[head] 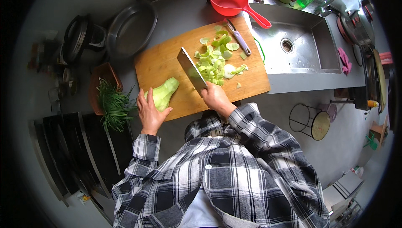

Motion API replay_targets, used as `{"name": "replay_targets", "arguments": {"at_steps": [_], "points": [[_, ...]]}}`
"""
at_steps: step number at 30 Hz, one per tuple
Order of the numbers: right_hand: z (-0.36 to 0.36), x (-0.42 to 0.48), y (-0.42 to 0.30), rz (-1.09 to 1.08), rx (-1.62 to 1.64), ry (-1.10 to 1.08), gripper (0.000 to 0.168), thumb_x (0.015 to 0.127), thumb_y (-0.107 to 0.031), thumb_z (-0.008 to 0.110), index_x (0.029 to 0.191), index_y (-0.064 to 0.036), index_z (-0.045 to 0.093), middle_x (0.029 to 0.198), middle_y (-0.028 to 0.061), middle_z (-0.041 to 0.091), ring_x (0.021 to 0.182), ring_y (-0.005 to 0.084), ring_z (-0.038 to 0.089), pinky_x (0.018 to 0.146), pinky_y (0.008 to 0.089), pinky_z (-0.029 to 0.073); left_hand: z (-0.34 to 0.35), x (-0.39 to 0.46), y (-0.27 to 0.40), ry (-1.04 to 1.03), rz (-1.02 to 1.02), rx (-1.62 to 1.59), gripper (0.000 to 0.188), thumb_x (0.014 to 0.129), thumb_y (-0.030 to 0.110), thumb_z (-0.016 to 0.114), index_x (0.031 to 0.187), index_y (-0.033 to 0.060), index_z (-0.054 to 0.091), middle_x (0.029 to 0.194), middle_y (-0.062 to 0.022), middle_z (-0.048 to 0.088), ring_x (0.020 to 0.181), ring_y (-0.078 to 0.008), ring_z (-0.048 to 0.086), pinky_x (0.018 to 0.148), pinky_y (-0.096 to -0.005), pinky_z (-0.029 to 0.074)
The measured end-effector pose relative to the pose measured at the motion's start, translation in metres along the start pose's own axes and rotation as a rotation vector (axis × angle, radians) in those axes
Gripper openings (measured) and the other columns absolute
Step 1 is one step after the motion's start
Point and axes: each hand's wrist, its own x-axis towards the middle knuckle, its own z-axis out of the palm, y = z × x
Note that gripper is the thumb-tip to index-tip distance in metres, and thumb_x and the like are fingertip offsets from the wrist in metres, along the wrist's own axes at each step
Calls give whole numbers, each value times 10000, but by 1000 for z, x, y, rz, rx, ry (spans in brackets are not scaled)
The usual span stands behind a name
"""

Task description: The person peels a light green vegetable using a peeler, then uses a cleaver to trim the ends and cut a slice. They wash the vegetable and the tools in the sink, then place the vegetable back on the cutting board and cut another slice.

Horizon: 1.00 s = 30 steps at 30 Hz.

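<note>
A peeled pale-green gourd (163, 94) lies at the left end of a wooden cutting board (163, 58). My left hand (150, 111) holds its near end, with the fingers over the left side and the thumb at the lower right. In my right hand (216, 97) is the handle of a cleaver (192, 70). Its broad blade stands on edge over the board, between the gourd and a heap of green peelings (213, 63). A peeler (240, 41) with a light purple handle lies at the board's far right.
Behind the board sits a red plastic ladle (229, 0), its handle reaching over the steel sink (301, 58). An oval metal basin (133, 28) stands at the back left. Chives (114, 105) spill from a brown basket (102, 77) left of my left hand.
</note>
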Motion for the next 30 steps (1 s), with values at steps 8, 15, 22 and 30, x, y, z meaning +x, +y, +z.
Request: {"name": "replay_targets", "arguments": {"at_steps": [8,15,22,30], "points": [[-26,-36,-1,114,234,113,213,928,-169,543,1028,8,607,808,287,638,801,485,619,685,507,479,5,16,-16,-84,-62,-62,953,581,271,904,1403,102,451,1401,-192,409,1294,-412,407,1017,-492,447],[-23,-39,-18,2,-160,-7,169,897,-170,562,1011,-46,561,722,272,633,714,483,616,673,576,486,1,27,-16,-73,-8,-62,925,576,245,896,1375,66,465,1365,-196,441,1258,-401,445,1025,-465,438],[-17,-31,-38,-19,-202,-132,163,893,-184,565,927,-30,523,676,256,625,665,470,619,632,563,478,-2,27,-5,-46,25,-63,910,591,253,884,1374,69,458,1364,-199,423,1253,-412,429,1012,-480,441],[-24,-28,-41,-76,-263,-133,149,883,-161,578,923,-26,531,684,227,645,656,435,640,624,535,504,-7,27,4,-11,55,-61,921,589,238,887,1378,57,447,1358,-217,418,1249,-418,428,1016,-486,430]]}}
